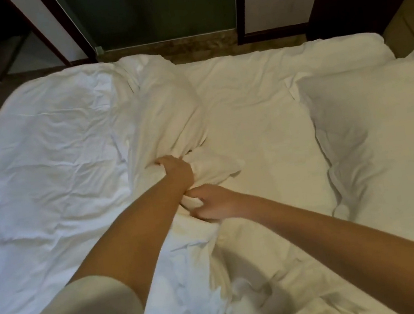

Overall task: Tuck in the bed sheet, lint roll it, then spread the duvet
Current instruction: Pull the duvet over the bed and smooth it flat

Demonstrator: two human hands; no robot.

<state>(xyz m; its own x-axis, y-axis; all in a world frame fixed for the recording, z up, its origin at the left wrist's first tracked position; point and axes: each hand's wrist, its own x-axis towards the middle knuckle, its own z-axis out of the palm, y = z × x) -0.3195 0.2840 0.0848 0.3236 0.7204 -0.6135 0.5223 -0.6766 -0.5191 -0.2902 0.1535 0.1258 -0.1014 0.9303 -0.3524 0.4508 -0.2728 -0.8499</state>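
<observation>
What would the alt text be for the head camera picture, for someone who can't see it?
Two bare hands grip a bunched ridge of white duvet in the middle of a bed, the left hand farther out and the right hand just behind it. A white pillow lies at the right.

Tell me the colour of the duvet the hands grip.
The duvet is plain white, no pattern; head view.

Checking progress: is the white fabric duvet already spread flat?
No, the left hand and right hand grip the crumpled white fabric duvet, bunched mid-bed.
</observation>
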